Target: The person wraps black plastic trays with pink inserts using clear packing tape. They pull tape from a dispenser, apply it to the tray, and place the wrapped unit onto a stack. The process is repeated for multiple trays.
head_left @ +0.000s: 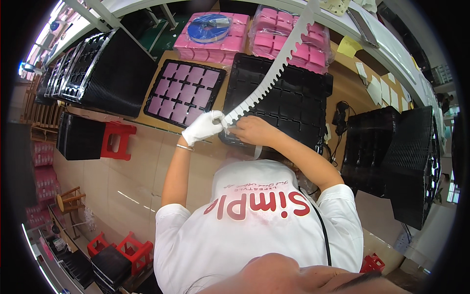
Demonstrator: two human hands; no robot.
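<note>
A long white strip with a row of notches along one edge (275, 68) runs from my hands up and away to the far right, over a black compartment tray (298, 115). My left hand (201, 129), in a white glove, is closed on the strip's near end. Bare and close beside it, my right hand (254, 131) has its fingers bent together at the same end; what they pinch is too small to make out. Left of the black tray lies another black tray (161, 113) filled with pink-purple square pieces (182, 78).
Pink wrapped blocks (213, 53) stand at the back, one topped by a blue tape roll (209, 28). Tall stacks of black trays rise at left (120, 73) and right (413, 161). A black adapter with cables (340, 113) lies right of the work tray.
</note>
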